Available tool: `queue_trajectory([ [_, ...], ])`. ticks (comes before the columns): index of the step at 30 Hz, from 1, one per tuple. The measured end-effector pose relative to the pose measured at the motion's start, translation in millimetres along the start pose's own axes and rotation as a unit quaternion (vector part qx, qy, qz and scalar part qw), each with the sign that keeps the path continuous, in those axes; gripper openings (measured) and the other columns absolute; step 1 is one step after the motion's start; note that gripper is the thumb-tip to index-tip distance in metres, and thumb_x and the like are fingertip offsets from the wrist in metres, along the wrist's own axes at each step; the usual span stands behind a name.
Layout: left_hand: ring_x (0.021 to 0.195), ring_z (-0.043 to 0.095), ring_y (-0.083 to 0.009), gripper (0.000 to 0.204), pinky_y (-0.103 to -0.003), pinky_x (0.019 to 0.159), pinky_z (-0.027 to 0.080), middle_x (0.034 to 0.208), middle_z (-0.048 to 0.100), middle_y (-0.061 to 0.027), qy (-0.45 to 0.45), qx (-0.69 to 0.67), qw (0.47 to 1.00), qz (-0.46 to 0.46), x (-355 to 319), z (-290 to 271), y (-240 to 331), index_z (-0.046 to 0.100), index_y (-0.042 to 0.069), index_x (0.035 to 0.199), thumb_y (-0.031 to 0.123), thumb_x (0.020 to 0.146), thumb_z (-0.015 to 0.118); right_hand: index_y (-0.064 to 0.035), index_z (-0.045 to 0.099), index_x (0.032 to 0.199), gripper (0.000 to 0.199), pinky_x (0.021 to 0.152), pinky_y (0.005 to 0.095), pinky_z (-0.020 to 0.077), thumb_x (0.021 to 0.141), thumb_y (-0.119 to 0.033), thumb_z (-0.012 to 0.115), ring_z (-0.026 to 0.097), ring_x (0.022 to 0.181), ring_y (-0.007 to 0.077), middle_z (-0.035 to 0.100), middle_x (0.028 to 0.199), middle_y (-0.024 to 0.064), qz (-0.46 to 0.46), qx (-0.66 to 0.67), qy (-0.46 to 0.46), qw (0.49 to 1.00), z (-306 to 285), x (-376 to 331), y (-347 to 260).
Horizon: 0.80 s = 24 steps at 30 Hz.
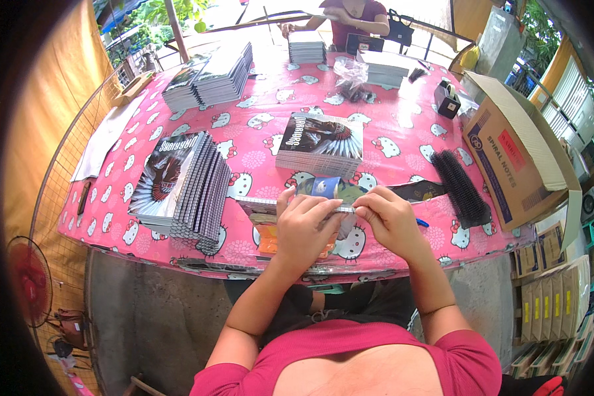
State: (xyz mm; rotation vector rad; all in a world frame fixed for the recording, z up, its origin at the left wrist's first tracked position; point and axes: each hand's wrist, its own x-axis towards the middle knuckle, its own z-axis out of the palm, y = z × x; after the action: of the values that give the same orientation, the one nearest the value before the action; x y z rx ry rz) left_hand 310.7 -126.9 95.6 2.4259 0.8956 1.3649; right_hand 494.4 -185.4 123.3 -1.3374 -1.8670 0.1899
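Observation:
A notebook point(257, 200) with a pale perforated edge stands in front of me near the table's front, its covers blue, green and orange. My left hand point(303, 228) is closed over the upper edge, thumb and fingers gripping it. At the right end of that edge my right hand point(391, 221) is closed in a pinch; what lies between its fingertips is too small to make out. Just beyond sits a stack of spiral notebooks point(320, 142) with dark feathered covers. A taller spiral notebook stack point(178, 178) leans at the left.
Black spiral coils point(461, 188) lie in a heap at right, beside a cardboard box point(518, 152). A blue object point(422, 223) rests near my right hand. Farther back are more notebook stacks point(211, 72), a plastic bag point(351, 76), a tape dispenser point(447, 99) and another person point(353, 23).

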Motion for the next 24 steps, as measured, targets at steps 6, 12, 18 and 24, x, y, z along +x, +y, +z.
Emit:
queue_trajectory([
  [6,0.081,0.062,-0.0188,0.019,-0.042,0.098,0.034,0.084,0.068,-0.0010,0.003,0.002,1.000,0.004,-0.8,0.7,0.6,0.071,0.012,0.092,0.022,0.075,0.074,0.0005,0.060,0.086,0.016,0.063,0.0342,0.0483,0.078,-0.008,0.070,0.060,0.070,0.0267,0.057,0.079,0.0120,0.002,-0.034,0.017,0.999,7.6,0.5,-2.2],
  [12,0.081,0.062,-0.0189,0.019,-0.042,0.097,0.034,0.085,0.068,-0.0012,0.005,0.004,1.000,0.004,-2.6,2.0,-1.8,0.071,0.011,0.091,0.022,0.075,0.074,-0.0011,0.062,0.083,0.013,0.061,0.0357,0.0491,0.075,-0.007,0.071,0.062,0.070,0.0285,0.060,0.079,0.0120,-0.009,-0.067,0.049,0.996,12.3,2.4,-10.5],
  [18,0.081,0.063,-0.0187,0.019,-0.042,0.097,0.034,0.084,0.068,-0.0013,0.006,0.003,1.000,0.005,-3.9,1.6,-1.0,0.071,0.012,0.092,0.021,0.075,0.074,-0.0014,0.064,0.084,0.010,0.061,0.0370,0.0491,0.077,-0.007,0.070,0.062,0.070,0.0290,0.061,0.079,0.0119,-0.032,-0.098,0.074,0.992,18.4,-0.1,-13.3],
  [24,0.083,0.062,-0.0197,0.023,-0.042,0.096,0.035,0.087,0.068,-0.0019,-0.007,-0.007,1.000,0.012,-9.3,-5.0,0.3,0.070,0.011,0.094,0.022,0.075,0.074,-0.0006,0.065,0.089,0.012,0.067,0.0382,0.0500,0.081,-0.011,0.065,0.063,0.076,0.0314,0.062,0.082,0.0141,0.043,-0.042,-0.109,0.992,-11.9,25.0,21.6],
])
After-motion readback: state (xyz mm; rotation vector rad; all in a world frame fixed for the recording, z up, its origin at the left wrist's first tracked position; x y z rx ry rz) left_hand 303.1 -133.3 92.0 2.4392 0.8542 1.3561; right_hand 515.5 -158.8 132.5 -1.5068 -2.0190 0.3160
